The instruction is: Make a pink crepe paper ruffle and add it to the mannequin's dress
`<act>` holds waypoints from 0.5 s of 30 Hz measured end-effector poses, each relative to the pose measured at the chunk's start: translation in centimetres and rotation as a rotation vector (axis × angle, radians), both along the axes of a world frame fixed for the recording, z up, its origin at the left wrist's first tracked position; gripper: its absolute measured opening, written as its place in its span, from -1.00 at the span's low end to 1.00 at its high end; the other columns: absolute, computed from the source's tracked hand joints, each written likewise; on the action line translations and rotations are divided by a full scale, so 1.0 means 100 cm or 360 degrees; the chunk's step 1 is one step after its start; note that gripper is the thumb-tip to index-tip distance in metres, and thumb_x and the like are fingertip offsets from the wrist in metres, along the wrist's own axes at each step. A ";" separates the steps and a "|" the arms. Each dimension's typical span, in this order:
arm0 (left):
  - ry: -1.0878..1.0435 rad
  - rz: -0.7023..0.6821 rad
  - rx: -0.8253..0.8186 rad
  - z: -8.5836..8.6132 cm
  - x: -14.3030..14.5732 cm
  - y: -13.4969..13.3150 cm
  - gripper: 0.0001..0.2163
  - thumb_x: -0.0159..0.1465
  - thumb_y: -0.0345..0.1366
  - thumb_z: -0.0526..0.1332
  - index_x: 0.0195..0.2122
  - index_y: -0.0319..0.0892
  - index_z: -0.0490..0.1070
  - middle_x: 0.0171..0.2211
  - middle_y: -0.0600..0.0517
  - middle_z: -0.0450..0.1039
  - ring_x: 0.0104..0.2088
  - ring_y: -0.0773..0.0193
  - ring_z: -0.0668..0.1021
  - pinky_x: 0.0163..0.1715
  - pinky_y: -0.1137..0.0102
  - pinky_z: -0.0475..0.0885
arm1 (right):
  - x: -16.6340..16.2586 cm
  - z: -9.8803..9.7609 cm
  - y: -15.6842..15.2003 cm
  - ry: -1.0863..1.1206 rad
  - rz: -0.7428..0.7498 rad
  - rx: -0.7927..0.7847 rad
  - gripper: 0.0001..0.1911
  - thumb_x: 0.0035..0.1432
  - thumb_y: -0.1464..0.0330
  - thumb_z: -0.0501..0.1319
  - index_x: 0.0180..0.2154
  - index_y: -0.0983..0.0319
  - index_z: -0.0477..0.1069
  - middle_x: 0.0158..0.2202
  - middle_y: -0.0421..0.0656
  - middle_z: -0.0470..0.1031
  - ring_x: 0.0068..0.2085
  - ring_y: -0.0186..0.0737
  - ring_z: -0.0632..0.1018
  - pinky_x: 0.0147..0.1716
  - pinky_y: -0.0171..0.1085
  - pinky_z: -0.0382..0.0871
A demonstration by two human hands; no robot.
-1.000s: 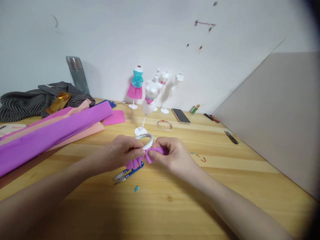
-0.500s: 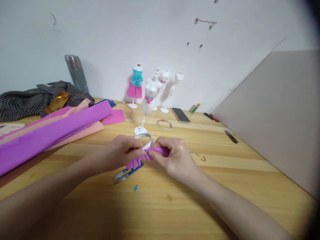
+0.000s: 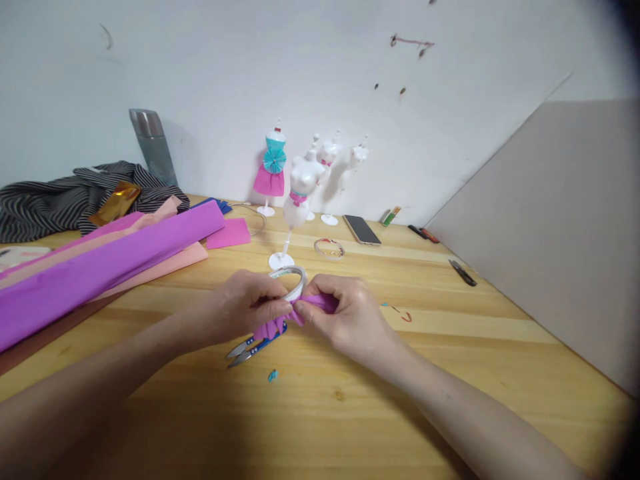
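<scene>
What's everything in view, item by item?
table: one, pale wood, foreground
mannequins: four, mostly white, back centre
bottle: one, grey, back left
striped cloth: one, dark, left
shiny sheet: one, gold, on cloth
stacked sheets: several, purple, pink, peach, left
phone: one, black, back centre
tape roll: one, white, centre
thin ring: one, clear, centre
snips: one, blue and silver, front centre
scraps: several, turquoise and red, centre
small objects: several, black, red, green, right
frilled strip: one, purple, centre
left hand: one, bare, pinching strip
right hand: one, bare, pinching strip
</scene>
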State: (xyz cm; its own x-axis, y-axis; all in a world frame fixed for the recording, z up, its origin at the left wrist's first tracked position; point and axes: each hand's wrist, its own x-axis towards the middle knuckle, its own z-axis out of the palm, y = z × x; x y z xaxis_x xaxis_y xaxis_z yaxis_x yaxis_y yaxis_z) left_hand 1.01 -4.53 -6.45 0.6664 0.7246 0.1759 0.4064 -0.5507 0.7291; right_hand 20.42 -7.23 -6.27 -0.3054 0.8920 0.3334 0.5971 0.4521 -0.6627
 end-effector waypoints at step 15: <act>0.0056 -0.0030 -0.0058 -0.003 -0.002 0.006 -0.68 0.29 -0.26 0.10 -0.61 -0.23 0.19 -0.62 0.16 0.10 -0.55 0.43 0.19 -0.56 0.47 0.07 | 0.000 0.004 0.001 0.0001 0.0049 -0.0007 -0.78 0.03 0.42 0.19 -0.61 0.23 0.23 -0.66 -0.31 0.18 -0.59 -0.44 0.17 -0.60 -0.38 0.04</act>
